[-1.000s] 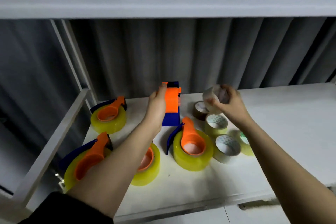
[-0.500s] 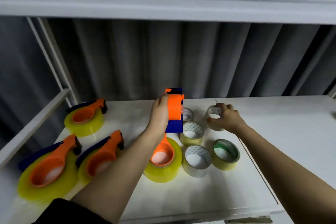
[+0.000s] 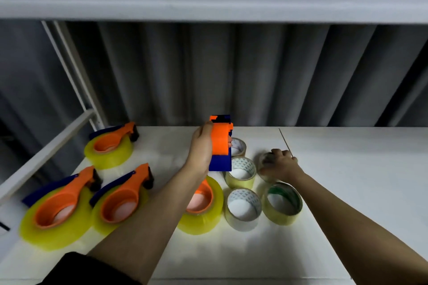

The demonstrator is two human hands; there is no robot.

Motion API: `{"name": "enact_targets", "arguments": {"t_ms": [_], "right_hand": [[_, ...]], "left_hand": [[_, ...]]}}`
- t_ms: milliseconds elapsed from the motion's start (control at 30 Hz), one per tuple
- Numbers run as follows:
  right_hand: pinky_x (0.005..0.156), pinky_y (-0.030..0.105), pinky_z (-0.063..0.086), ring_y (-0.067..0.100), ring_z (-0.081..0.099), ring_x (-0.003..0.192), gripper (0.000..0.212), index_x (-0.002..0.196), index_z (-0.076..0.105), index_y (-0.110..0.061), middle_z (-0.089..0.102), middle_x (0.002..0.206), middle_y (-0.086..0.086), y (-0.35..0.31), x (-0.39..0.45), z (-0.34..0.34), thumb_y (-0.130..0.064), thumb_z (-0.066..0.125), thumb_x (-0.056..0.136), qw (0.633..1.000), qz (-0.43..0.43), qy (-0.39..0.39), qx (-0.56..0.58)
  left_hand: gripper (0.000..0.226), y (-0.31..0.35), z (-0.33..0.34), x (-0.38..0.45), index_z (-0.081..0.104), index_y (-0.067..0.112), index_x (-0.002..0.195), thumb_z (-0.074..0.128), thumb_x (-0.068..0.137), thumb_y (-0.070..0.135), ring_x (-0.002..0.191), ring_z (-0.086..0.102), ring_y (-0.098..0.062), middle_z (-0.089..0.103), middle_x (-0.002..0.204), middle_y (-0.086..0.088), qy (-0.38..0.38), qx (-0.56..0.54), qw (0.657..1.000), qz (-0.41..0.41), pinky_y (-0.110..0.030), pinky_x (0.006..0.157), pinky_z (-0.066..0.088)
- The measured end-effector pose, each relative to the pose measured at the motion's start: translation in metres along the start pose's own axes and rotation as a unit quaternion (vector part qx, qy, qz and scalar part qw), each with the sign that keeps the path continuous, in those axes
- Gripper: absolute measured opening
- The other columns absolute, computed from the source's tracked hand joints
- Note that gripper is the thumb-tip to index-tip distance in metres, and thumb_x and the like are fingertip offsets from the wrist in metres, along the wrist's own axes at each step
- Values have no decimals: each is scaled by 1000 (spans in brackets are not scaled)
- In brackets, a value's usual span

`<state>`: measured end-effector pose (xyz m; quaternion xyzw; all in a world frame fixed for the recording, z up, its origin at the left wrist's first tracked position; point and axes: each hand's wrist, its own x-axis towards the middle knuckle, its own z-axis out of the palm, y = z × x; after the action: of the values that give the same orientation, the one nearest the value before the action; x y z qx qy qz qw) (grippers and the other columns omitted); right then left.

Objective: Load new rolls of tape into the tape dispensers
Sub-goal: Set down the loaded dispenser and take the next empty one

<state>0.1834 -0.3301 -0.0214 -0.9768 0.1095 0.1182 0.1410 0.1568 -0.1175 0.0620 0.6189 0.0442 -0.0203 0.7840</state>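
My left hand (image 3: pixel 201 148) grips an empty orange and blue tape dispenser (image 3: pixel 220 143) upright above the white table (image 3: pixel 347 180). My right hand (image 3: pixel 281 165) rests on a small clear tape roll (image 3: pixel 266 162) standing on the table, with its fingers curled over the roll's top. Several more small rolls lie around it: one (image 3: pixel 238 147) behind the dispenser, one (image 3: pixel 240 172) in the middle, one (image 3: pixel 244 209) in front and a green-cored one (image 3: pixel 283 202) to the right.
Loaded dispensers on big yellow rolls lie at the left: one at the back (image 3: pixel 111 146), two in front (image 3: pixel 60 208) (image 3: pixel 120 199), and one (image 3: pixel 201 203) partly under my left forearm. A white rail (image 3: pixel 46 152) bounds the left. A shelf edge (image 3: pixel 208 2) hangs overhead.
My right hand has come down from mid-air with the small roll and now has it on the table beside the other rolls. My left hand keeps the dispenser raised.
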Motion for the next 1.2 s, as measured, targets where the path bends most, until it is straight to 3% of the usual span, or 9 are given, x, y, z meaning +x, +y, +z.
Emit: {"name": "enact_targets", "arguments": {"t_ms": [100, 200, 300, 367, 533, 667, 867, 1033, 1200], "right_hand": [[110, 46, 25, 30, 25, 138, 101, 145, 30, -28, 28, 150, 2, 3, 1, 3, -78, 40, 57, 999, 24, -16, 35], [110, 49, 24, 32, 22, 142, 82, 150, 21, -24, 22, 156, 6, -5, -9, -11, -60, 51, 83, 993, 53, 47, 89], [103, 44, 35, 33, 39, 130, 55, 139, 42, -16, 41, 143, 12, -24, -17, -33, -35, 55, 90, 961, 7, 232, 152], [93, 37, 46, 29, 55, 113, 34, 122, 58, -13, 58, 126, 10, -45, -23, -49, -25, 56, 90, 929, -65, 267, 246], [55, 15, 43, 11, 61, 75, 31, 101, 65, -6, 68, 98, 7, -117, -53, -75, -33, 49, 98, 889, -161, 80, 420], [43, 5, 38, 2, 58, 58, 25, 96, 60, -2, 63, 80, 4, -151, -58, -71, -27, 55, 96, 871, -184, 33, 455], [53, 17, 38, 6, 52, 68, 11, 93, 56, -15, 58, 81, -4, -178, -39, -58, -25, 59, 94, 870, -145, -1, 472], [48, 13, 47, 10, 51, 64, 14, 82, 54, -15, 56, 77, 3, -203, -22, -41, -19, 62, 92, 830, -96, -26, 549], [53, 19, 54, 13, 55, 64, 19, 113, 55, -5, 58, 78, 8, -220, -5, -16, -12, 56, 95, 833, -60, -67, 546]], "left_hand": [[41, 0, 0, 1, 71, 20, 83, 38, 92, 43, 79, 63, -30, 72, 78, -7, -1, -12, 1000, -18, -41, 79, 47], [55, -4, -7, 7, 70, 12, 95, 33, 85, 52, 83, 63, -33, 72, 84, -11, 3, -23, 999, -41, -43, 82, 48], [54, -1, -12, 11, 68, 18, 68, 27, 96, 42, 62, 59, -21, 67, 61, -3, -13, -40, 998, -50, -32, 66, 46], [52, 1, -14, 18, 60, 19, 63, 26, 99, 35, 50, 57, -14, 62, 49, 3, -29, -36, 998, -43, -24, 56, 44], [36, 17, -23, 33, 51, 20, 68, 34, 98, 32, 56, 54, -18, 56, 58, -2, -20, 1, 1000, -21, -29, 63, 45], [33, 32, -39, 39, 50, 17, 79, 29, 103, 22, 56, 57, -12, 57, 71, -5, -46, 67, 997, -2, -17, 45, 46], [23, 49, -75, 61, 51, 11, 114, 37, 102, 25, 84, 57, -16, 60, 94, -4, -69, 201, 977, 8, -21, 70, 44], [8, 55, -104, 77, 58, 10, 100, 53, 96, 14, 70, 55, -7, 59, 78, 2, -78, 262, 962, 12, -18, 67, 42], [15, 42, -129, 95, 60, 9, 80, 54, 88, -1, 60, 50, -8, 53, 69, -3, -69, 323, 944, -21, -10, 47, 42]]}}
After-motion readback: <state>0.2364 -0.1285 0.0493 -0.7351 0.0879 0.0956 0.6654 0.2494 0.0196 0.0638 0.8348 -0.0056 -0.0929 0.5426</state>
